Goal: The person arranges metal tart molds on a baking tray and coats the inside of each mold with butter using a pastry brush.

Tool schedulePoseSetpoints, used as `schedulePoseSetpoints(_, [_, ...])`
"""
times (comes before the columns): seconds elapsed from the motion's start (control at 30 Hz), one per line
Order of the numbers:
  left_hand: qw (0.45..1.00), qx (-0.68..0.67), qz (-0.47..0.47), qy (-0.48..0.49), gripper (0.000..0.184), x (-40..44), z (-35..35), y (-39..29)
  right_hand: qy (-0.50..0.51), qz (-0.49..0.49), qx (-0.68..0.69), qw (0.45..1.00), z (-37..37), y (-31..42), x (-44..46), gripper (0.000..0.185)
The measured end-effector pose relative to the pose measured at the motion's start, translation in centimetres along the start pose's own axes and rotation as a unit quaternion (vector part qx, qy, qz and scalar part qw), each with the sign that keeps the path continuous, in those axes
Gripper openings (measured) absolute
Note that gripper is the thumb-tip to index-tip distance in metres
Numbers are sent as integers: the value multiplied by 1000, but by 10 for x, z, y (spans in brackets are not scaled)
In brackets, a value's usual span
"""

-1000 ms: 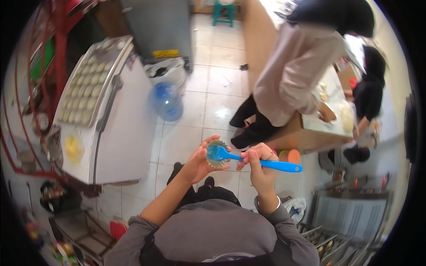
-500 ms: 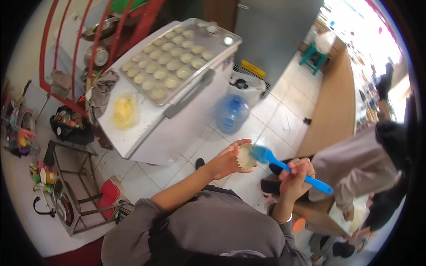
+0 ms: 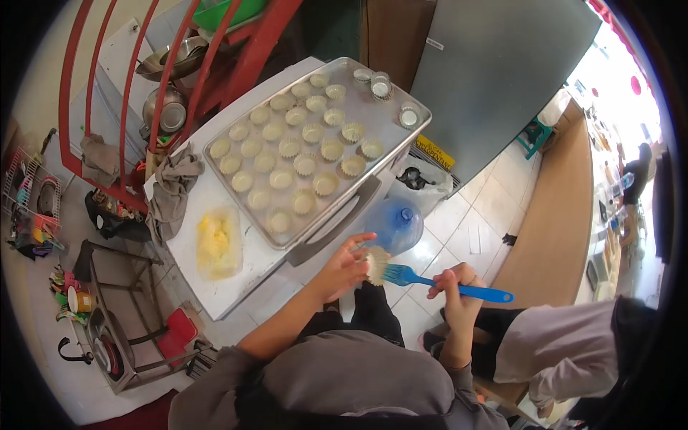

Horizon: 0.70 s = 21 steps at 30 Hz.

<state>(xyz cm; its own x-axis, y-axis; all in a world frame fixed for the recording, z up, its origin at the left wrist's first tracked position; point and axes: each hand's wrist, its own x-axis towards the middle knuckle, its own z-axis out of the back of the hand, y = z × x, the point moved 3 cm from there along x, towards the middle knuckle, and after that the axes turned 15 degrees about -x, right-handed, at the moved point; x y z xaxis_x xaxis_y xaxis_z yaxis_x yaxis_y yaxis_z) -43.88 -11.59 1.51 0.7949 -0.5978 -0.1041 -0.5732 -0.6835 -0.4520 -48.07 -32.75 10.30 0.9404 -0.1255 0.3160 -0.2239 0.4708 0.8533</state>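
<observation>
My left hand [image 3: 340, 275] grips a small fluted tart tin [image 3: 375, 266] by its outside, its hollow turned toward the right. In my right hand [image 3: 459, 288] is a blue pastry brush [image 3: 487, 294], held by the handle, with its bristles against the inside of the tin. Ahead and to the left, a large metal tray [image 3: 390, 122] carries several rows of similar tart tins [image 3: 304, 201], with a few stacked near its far right corner. A clear plastic tub of yellow fat [image 3: 218, 244] stands beside the tray.
The tray and tub rest on a white chest [image 3: 211, 294] with a grey handle. A blue water jug [image 3: 394, 223] and a white plastic bag [image 3: 424, 186] stand on the tiled floor. At right are a long wooden counter [image 3: 541, 208] and another person [image 3: 562, 344]. A metal stand [image 3: 129, 308] is at left.
My view has shifted nearer the tray. My hands have moved slightly left, still holding the tin and brush, and the brush handle now lies more level.
</observation>
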Motion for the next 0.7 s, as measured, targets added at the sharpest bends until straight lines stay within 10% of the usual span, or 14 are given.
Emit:
schedulePoseSetpoints(0.33, [918,322,-173,-151,50,174,28,-169,-44,-103,87,990,31,-102,157,28])
schedulePoseSetpoints(0.43, [724,601,-278,-194,56,268,79,-212,-45,-118,105,986,42,-125,204,29])
schedulePoseSetpoints(0.7, [525,800,-158,-245,60,347,112,-239,-2,-162,125,979,53,-192,265,28])
